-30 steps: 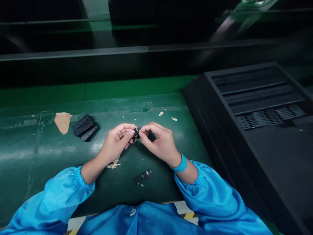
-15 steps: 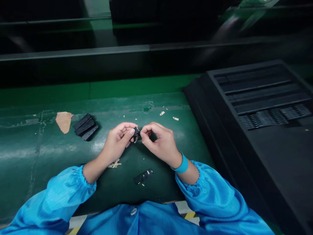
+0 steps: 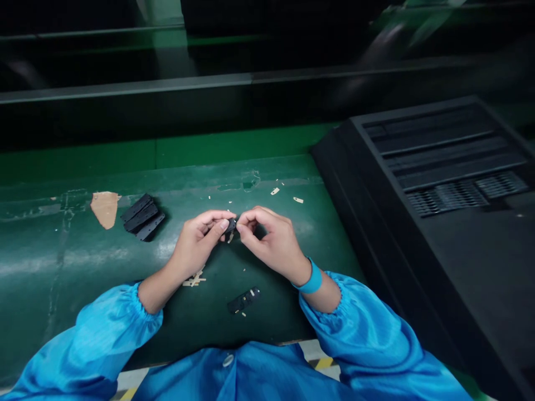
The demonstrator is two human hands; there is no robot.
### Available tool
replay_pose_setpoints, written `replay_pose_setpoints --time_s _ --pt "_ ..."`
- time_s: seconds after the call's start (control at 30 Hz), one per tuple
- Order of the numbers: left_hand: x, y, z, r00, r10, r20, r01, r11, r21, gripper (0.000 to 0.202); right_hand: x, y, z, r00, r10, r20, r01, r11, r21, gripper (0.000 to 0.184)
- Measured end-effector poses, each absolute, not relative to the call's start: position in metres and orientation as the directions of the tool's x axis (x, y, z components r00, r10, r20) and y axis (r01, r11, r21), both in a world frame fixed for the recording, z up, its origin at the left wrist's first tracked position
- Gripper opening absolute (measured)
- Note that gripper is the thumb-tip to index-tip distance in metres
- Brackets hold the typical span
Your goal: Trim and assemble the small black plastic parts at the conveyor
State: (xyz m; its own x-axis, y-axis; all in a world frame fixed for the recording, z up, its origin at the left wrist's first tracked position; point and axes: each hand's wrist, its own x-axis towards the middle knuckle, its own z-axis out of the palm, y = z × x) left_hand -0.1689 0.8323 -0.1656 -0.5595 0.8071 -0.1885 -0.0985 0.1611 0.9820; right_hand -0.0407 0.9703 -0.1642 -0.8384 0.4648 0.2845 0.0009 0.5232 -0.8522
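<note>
My left hand [image 3: 199, 236] is closed round a small black plastic part [image 3: 230, 225], pinched between thumb and fingers, with most of the part hidden. A pale strip [image 3: 230, 238] hangs below it. Close against the part's right end, my right hand [image 3: 270, 236] has thumb and forefinger pressed together; whatever lies between the tips is too small to make out. Nearer my body, a black part with small pale pieces on it [image 3: 243, 301] lies on the green table [image 3: 104, 278]. Pale thin strips [image 3: 194, 277] are heaped below my left wrist.
To the left lie several flat black parts [image 3: 143, 217] in a stack, beside a tan paper-like piece [image 3: 105, 209]. Pale scraps [image 3: 298, 200] are scattered beyond my hands. A large black frame with slotted trays [image 3: 438, 161] stands along the right side.
The view has shifted slightly. Both hands stay together at the black part, with the right fingertips moved only a little.
</note>
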Motion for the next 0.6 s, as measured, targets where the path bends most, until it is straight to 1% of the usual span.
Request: replay_pose_setpoints --time_s 0.13,0.6 --pt "-0.1693 0.8321 -0.1655 -0.565 0.807 -0.173 -0.083 0.153 0.985 0.029 -0.0411 0.9706 -0.1632 -0.844 0.463 0.270 -0.002 0.501 -0.866 0.012" --pt "-0.1712 0.8319 -0.1645 -0.583 0.806 -0.102 0.030 0.147 0.989 0.026 -0.0420 0.9726 -0.1624 -0.878 0.471 0.085 0.074 0.310 -0.948 0.007"
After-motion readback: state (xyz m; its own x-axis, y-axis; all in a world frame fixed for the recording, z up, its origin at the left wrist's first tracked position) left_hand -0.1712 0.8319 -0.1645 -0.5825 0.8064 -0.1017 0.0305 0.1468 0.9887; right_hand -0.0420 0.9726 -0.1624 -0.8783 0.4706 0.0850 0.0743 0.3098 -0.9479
